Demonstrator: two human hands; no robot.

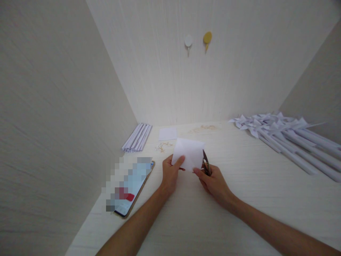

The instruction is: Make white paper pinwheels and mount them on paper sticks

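My left hand (170, 174) pinches the lower left edge of a white folded sheet of paper (188, 153) and holds it tilted above the pale wooden desk (239, 206). My right hand (213, 181) grips a small pair of scissors (206, 164), blades pointing up beside the paper's right edge. The thumb of that hand also touches the paper's lower edge.
A phone (130, 188) lies at the left with its screen lit. Behind it rests a bundle of white rolled paper sticks (137, 137), a small white paper square (167, 134) and tiny pale scraps (163, 145). Finished paper pinwheels (290, 137) are piled at the right. Two hooks (198, 40) hang on the back wall.
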